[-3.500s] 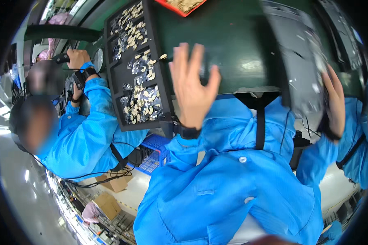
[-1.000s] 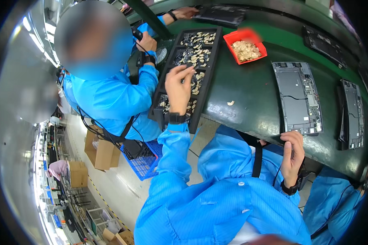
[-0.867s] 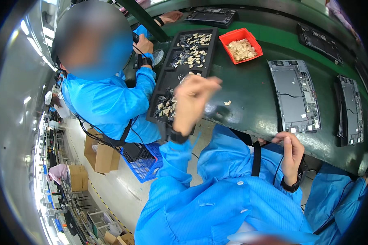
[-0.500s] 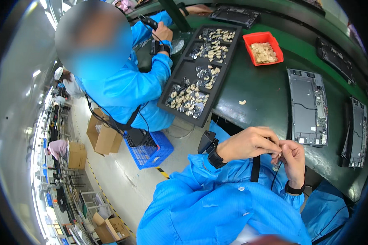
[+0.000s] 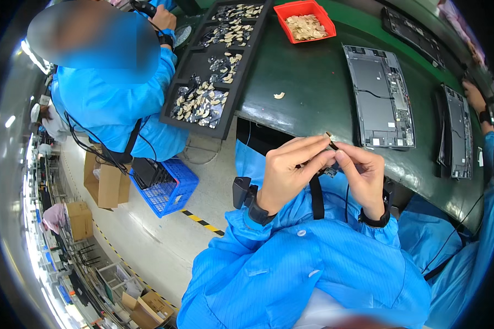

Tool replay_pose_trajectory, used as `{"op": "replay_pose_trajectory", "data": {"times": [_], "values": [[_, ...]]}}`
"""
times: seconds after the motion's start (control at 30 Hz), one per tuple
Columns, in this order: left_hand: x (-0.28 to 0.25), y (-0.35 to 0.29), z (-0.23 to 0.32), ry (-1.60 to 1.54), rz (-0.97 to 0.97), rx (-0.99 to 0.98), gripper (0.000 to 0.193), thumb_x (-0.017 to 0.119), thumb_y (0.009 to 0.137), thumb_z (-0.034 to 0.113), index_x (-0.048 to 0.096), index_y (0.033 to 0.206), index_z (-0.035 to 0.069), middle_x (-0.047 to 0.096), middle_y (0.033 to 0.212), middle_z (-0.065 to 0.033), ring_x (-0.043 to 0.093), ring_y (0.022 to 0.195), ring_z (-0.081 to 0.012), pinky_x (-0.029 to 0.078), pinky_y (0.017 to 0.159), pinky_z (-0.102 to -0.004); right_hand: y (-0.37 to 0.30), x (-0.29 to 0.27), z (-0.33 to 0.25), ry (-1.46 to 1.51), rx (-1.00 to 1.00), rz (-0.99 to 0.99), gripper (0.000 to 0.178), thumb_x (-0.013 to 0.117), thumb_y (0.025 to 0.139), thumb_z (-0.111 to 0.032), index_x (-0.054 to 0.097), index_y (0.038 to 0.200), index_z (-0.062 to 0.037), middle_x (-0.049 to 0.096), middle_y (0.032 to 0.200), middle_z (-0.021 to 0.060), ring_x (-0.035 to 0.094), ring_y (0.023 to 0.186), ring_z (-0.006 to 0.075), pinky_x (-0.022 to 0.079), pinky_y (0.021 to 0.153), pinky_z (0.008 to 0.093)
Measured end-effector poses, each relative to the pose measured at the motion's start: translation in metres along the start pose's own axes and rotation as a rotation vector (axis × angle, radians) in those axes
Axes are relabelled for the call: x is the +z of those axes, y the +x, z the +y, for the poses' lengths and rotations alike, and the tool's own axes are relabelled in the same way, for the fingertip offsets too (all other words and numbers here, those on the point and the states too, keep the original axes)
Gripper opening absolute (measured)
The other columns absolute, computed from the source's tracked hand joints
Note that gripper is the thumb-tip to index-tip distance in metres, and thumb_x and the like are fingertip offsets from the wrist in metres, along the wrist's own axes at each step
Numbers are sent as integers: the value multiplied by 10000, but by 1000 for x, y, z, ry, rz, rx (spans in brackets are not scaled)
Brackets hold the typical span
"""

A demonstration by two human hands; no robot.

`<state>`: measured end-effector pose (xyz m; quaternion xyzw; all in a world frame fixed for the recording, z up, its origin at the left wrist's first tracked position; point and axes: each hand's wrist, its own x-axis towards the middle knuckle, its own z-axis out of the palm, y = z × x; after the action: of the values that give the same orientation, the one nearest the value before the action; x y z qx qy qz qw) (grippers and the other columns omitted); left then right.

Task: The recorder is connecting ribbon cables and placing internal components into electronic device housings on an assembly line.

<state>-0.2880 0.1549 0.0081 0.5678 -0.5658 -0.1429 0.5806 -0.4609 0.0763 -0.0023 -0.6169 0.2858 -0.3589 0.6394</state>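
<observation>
My left hand and my right hand meet in front of my chest, just off the near edge of the table. Thumbs and fingers of both are pinched together on a small dark strip with a pale tip. Its lower part is covered by my fingers, and its exact kind is too small to make out. Below the fingertips, something small and dark shows, partly hidden. One pale, curved little piece lies on the green table beyond my left hand.
A black compartment tray holds many pale curved pieces and dark scraps. A red bin contains pale pieces. Opened laptop bases lie at the right. A co-worker sits left, beside a blue crate; another person's hand reaches in right.
My view has shifted, so the table things sit higher and further left. The dark strip now sticks up above my pinched fingertips. Another person's hand shows at the right edge.
</observation>
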Motion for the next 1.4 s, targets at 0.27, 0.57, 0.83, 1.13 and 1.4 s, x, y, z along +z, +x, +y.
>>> {"op": "replay_pose_trajectory", "data": {"times": [0.27, 0.57, 0.83, 1.13, 1.4], "values": [[-14, 24, -9, -182, -206, -258, 244, 791, 938, 46, 796, 1174, -16, 817, 1031, -151, 781, 909, -167, 610, 795, -269, 12, -5, -12, -248, -25, -50, 224, 676, 1016, -12, 769, 1216, 24, 791, 936, 120, 745, 895, 168, 582, 828, 289], [5, 83, -34, 35, -165, 40, 103, 783, 888, -19, 776, 991, -16, 754, 844, -137, 733, 709, -226, 571, 645, -313, 57, 0, -6, -139, 22, 181, 165, 687, 1018, -24, 766, 1146, 44, 802, 1038, 137, 766, 931, 186, 601, 831, 299], [22, 199, -84, 363, 220, 26, 179, 721, 915, -8, 761, 1089, -16, 774, 1027, -121, 730, 1026, -327, 528, 974, -403, 104, -34, -30, -139, 196, 214, 270, 606, 1081, -79, 667, 1331, 0, 758, 951, 72, 668, 834, 88, 515, 706, 233], [42, 161, -59, 248, -205, 401, 277, 894, 756, 156, 832, 1025, 143, 775, 1071, 29, 665, 921, -185, 424, 847, -341, 113, -54, -28, -208, 227, 169, 230, 624, 1053, -25, 686, 1257, 62, 784, 986, 72, 663, 817, 96, 534, 749, 240], [47, 144, -62, 39, -264, 234, 237, 839, 847, 33, 808, 1082, 11, 806, 1070, -110, 759, 836, -266, 583, 724, -332, 97, -44, -25, -289, 98, 259, 218, 671, 1006, 3, 753, 1204, 43, 794, 1005, 125, 717, 841, 154, 573, 793, 285]]}}
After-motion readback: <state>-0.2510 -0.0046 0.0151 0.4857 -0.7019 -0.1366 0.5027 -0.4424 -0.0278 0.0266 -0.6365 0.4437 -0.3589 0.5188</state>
